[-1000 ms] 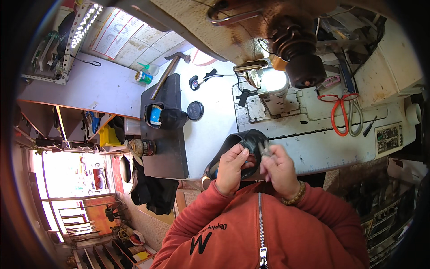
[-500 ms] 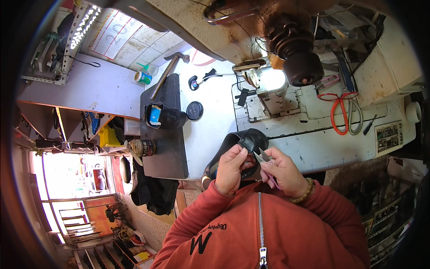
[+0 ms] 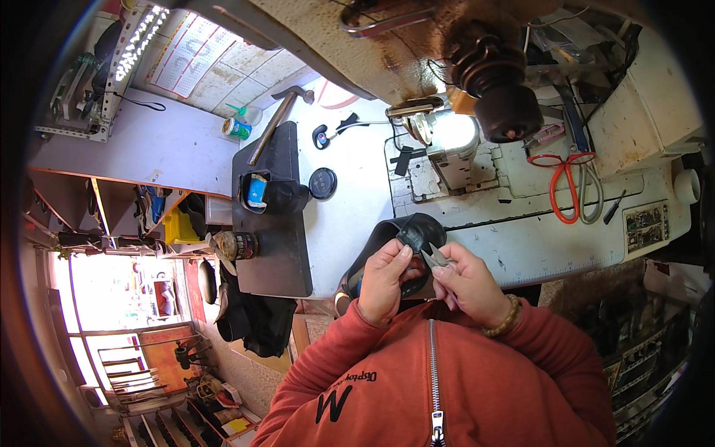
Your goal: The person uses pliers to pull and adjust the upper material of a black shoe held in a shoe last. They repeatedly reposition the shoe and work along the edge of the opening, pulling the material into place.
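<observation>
A black leather shoe lies at the table's front edge, close against my body. My left hand is closed on the shoe's edge, with thumb and fingers pinching it near the toe-like rounded end. In my right hand is a small pair of scissors with metal blades and pinkish handles. Their blades stand apart, with the tips beside the shoe and close to my left fingertips. Whatever lies between the tips is too small to make out. My fingers partly hide the handles and the shoe's lower part.
A sewing machine rises at the far right. Red-handled scissors lie near it. To the left, a dark board carries another black shoe-like piece, a jar and a hammer. A round black lid lies alongside.
The scissors have shifted and turned slightly in my right hand, their blades still apart. My left hand and the shoe have hardly moved.
</observation>
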`<state>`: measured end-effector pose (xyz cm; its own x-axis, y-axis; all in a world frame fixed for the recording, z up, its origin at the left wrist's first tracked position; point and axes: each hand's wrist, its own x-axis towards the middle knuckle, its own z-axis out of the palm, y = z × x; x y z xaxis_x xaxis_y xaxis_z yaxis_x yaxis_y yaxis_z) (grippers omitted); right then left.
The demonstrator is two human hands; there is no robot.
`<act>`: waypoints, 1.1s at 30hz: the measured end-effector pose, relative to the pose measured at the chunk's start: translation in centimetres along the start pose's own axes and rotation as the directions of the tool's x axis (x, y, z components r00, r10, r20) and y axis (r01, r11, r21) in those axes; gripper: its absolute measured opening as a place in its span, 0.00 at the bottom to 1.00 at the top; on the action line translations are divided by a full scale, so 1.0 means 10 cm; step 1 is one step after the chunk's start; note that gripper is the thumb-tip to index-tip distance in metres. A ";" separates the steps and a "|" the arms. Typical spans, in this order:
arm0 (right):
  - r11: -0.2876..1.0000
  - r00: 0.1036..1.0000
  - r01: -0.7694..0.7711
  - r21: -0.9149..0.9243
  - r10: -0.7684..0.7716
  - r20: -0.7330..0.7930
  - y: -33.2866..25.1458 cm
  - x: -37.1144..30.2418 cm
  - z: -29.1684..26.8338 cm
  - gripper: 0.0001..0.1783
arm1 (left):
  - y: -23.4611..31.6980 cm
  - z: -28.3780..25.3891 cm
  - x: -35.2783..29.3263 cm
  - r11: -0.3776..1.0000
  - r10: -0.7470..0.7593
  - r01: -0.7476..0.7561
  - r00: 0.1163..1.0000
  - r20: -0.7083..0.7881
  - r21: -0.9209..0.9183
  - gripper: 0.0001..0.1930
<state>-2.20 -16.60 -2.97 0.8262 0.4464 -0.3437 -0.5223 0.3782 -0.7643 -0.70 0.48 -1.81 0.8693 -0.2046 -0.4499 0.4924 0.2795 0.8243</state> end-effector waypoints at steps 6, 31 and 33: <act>0.962 0.961 0.215 -0.167 -0.239 -0.140 0.18 0.01 0.14 0.05 | 0.00 0.02 0.00 1.000 0.007 -0.007 0.999 -0.051 -0.010 0.09; 0.984 1.000 -0.010 0.180 0.005 0.025 0.09 -0.06 0.03 0.08 | -0.14 0.07 -0.03 0.990 0.066 -0.075 0.995 -0.078 -0.118 0.09; 0.989 0.998 -0.039 0.146 0.032 0.052 0.04 -0.06 0.01 0.08 | -0.13 0.06 -0.03 0.989 0.068 -0.077 0.995 -0.074 -0.126 0.09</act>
<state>-2.95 -16.60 -3.03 0.7969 0.4998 -0.3394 -0.5797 0.4744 -0.6624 -1.62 -0.43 -2.51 0.9015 -0.1153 -0.4170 0.4256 0.4105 0.8064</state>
